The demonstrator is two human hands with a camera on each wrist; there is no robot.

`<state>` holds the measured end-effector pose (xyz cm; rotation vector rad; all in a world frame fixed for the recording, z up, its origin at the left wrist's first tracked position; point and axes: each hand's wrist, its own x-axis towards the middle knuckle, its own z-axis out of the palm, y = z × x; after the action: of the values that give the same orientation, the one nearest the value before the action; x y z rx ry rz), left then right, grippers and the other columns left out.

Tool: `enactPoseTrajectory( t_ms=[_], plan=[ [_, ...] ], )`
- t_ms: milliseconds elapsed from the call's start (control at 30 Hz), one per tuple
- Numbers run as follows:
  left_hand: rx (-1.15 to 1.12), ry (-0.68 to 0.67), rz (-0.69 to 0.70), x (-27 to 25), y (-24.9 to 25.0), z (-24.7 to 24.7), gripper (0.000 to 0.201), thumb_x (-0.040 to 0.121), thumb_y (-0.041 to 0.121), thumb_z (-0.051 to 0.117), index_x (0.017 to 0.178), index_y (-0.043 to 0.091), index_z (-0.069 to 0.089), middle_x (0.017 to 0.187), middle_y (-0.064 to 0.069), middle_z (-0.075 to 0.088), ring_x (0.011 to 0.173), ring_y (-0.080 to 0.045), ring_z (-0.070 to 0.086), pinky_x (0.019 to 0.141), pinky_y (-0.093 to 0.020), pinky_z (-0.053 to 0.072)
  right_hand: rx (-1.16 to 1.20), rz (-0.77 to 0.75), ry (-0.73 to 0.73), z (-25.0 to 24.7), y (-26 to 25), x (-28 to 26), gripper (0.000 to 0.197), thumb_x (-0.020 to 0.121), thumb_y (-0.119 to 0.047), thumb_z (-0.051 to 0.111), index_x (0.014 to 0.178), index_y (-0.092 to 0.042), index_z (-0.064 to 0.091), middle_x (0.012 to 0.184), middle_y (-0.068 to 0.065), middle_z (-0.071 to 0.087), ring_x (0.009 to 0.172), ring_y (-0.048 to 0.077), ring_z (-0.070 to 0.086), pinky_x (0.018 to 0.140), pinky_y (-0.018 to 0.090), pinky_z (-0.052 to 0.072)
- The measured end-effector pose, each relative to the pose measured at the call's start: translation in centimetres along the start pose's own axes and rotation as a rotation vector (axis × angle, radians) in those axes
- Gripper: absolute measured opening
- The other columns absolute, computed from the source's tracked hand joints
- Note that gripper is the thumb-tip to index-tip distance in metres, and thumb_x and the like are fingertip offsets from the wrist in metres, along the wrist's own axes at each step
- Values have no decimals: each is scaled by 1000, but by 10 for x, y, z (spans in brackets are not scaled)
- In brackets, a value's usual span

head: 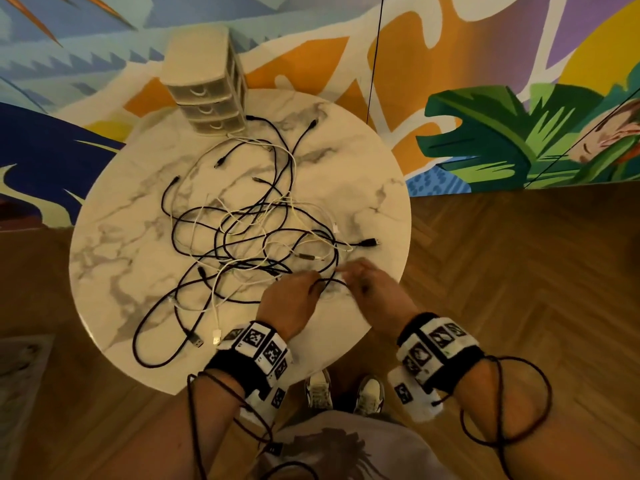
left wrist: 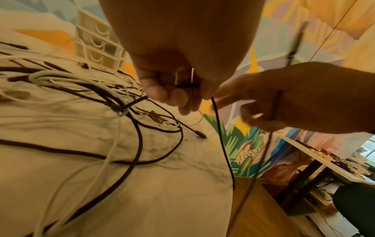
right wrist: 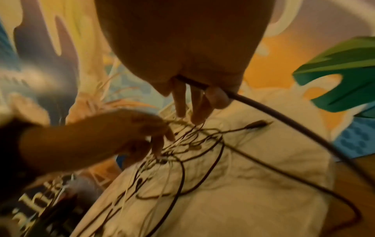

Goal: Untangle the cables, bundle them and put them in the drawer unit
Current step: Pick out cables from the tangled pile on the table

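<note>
Mural wall [head: 450,64] behind, wood floor [head: 519,271] all round your round marble table [head: 114,258]. Drawer unit [head: 207,84] sits at the far edge, well beyond your hands, drawers closed. Cables [head: 242,223] lie tangled mid-table, just ahead of your grip. Bare marble shows right of the tangle, out to the rim. Left hand [head: 291,299] pinches a black cable [left wrist: 221,136] at the near edge; right hand [head: 370,289] beside it, curled round a black strand.
</note>
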<state>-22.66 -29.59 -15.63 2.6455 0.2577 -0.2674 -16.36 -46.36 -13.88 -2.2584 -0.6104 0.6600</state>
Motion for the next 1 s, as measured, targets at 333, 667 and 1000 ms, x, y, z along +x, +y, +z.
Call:
enactPoseTrajectory(
  t_ms=[333,667,1000],
  plan=[
    [-121,-50,-145,6,-58,7,22,95,11,46,111,3,60,117,-15,59,109,-31,54,88,-29,36,-95,-51,113,-33,-5,2,26,99,-36,43,95,-20,63,85,-2,57,77,16,53,71,31,44],
    [-116,103,-147,46,-89,-11,28,96,11,46,119,3,60,124,-14,57,114,-32,54,94,-31,37,-146,-53,545,-69,26,4,42,95,-44,24,67,-21,45,65,-6,45,68,17,41,55,29,29],
    [-17,114,-89,29,-74,-11,26,98,19,44,110,6,63,112,-12,63,106,-29,56,89,-34,40,-38,54,365,-16,31,3,28,100,-27,37,113,-15,59,113,-2,49,88,16,56,76,30,46]
  ],
)
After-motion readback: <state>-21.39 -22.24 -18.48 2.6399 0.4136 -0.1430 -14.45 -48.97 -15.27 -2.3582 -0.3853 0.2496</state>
